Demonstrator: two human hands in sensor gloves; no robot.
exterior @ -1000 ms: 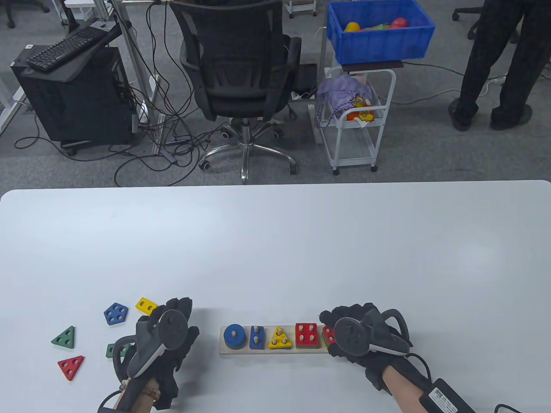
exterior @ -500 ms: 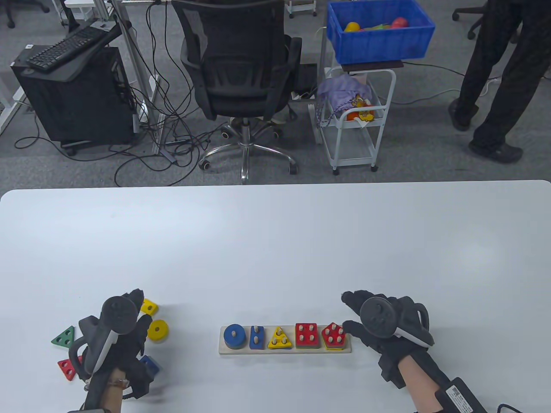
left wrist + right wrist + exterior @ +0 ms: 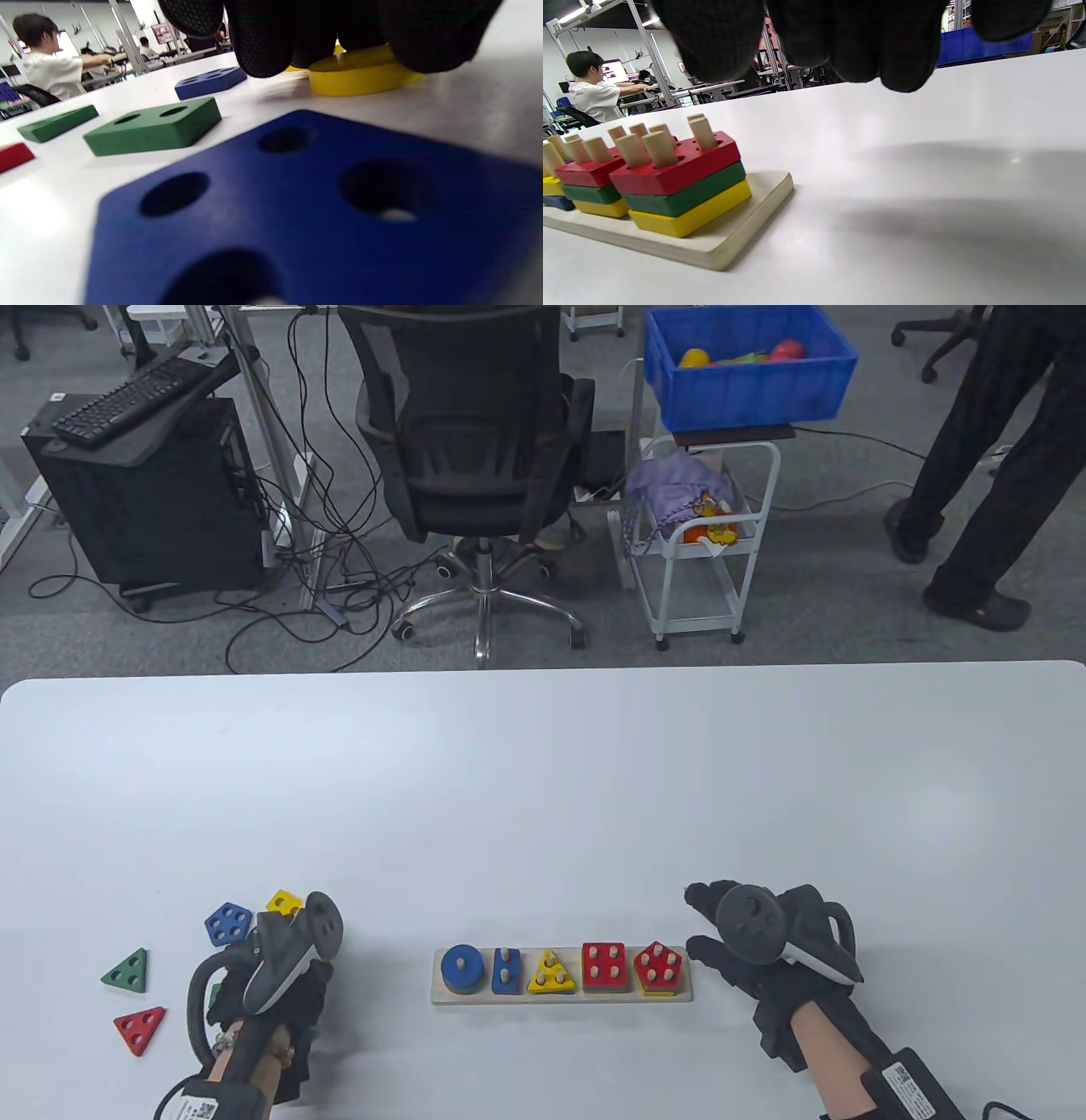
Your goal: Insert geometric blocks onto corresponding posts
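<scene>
Over yellow disc left hand curled, grip unclear; right hand loosely spread beside stacked pegboard.

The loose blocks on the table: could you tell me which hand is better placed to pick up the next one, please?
Left, probably. The left hand is already among the loose blocks, its fingertips at the yellow round block. The right hand rests open beside the peg board, far from them.
</scene>
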